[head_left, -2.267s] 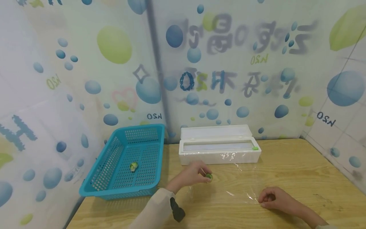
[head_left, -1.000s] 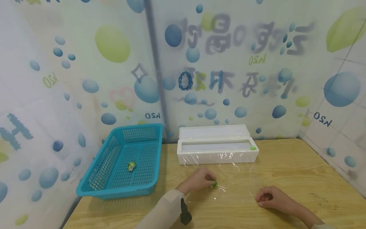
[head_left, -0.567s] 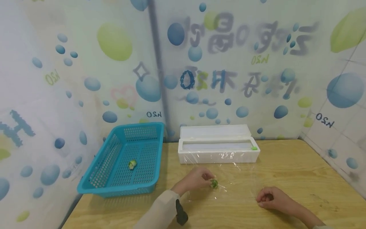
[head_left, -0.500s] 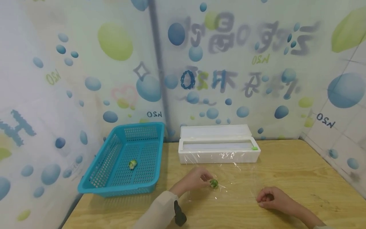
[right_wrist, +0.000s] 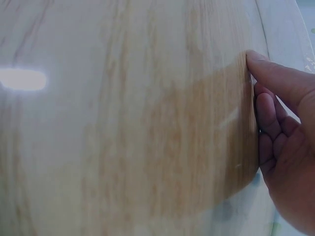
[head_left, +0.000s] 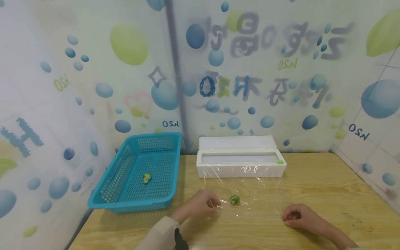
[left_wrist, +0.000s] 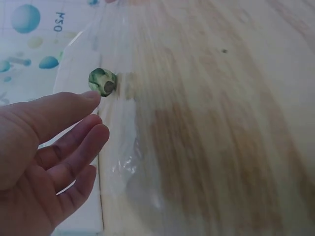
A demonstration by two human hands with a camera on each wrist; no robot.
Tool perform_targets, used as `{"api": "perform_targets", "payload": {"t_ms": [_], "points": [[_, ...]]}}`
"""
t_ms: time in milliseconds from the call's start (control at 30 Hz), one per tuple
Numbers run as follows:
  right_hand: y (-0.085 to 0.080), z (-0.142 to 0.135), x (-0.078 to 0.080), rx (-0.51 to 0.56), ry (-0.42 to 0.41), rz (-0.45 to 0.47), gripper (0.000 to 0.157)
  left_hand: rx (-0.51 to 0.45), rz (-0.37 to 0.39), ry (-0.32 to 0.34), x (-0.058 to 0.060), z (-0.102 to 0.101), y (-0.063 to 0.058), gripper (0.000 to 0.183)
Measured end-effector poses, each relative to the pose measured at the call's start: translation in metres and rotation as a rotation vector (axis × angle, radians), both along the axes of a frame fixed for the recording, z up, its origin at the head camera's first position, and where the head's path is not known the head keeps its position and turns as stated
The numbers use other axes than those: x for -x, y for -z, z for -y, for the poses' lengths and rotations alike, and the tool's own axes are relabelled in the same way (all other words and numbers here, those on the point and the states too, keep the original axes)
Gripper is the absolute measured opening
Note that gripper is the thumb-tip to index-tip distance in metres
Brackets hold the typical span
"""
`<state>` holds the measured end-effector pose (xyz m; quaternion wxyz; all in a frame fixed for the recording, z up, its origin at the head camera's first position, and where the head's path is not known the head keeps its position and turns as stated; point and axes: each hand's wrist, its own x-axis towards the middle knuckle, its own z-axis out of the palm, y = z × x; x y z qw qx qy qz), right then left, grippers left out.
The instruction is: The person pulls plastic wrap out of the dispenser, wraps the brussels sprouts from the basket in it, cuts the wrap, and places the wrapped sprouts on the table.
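Observation:
A small Brussels sprout (head_left: 235, 199) lies on a clear sheet of cling film (head_left: 259, 203) that reaches from the white cling film box (head_left: 240, 171) over the table. My left hand (head_left: 200, 205) is just left of the sprout and apart from it, fingers loosely bent around nothing. The left wrist view shows the sprout (left_wrist: 103, 82) beyond the thumb tip. At the film's near right corner, my right hand (head_left: 303, 218) has its fingers curled and pinches the film's edge. In the right wrist view, thumb and fingers of the right hand (right_wrist: 290, 128) meet near the tabletop.
A blue plastic basket (head_left: 175, 166) stands at the left with another Brussels sprout (head_left: 147, 178) inside. The box's lid (head_left: 237, 141) is raised, and a green slider (head_left: 280, 161) sits at its right end. A patterned curtain (head_left: 200, 118) hangs behind the wooden table (head_left: 312, 180).
My left hand carried the sprout right and down onto the film, let it go, and drew back to the left. The right hand has stayed at the film's corner.

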<state>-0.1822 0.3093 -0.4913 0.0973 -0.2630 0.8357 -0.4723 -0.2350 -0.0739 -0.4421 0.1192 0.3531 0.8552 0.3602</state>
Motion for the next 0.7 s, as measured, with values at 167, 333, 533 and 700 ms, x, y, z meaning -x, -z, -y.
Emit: {"api": "perform_targets", "payload": {"t_ms": [167,333,533,700], "points": [[0.002,0.001,0.001,0.004,-0.004,-0.013,0.005,0.017,-0.041,0.040,-0.005,0.011,0.005,0.017],[0.002,0.001,0.000,0.010,-0.005,-0.035,0.004,0.022,-0.036,0.058,-0.009,0.021,0.007,0.019],[0.001,0.001,0.000,0.007,0.000,-0.031,0.005,-0.003,0.030,0.067,-0.010,0.024,0.009,0.020],[0.000,0.002,-0.001,-0.005,0.010,-0.009,0.006,-0.006,0.011,0.064,-0.009,0.024,0.012,0.016]]}}
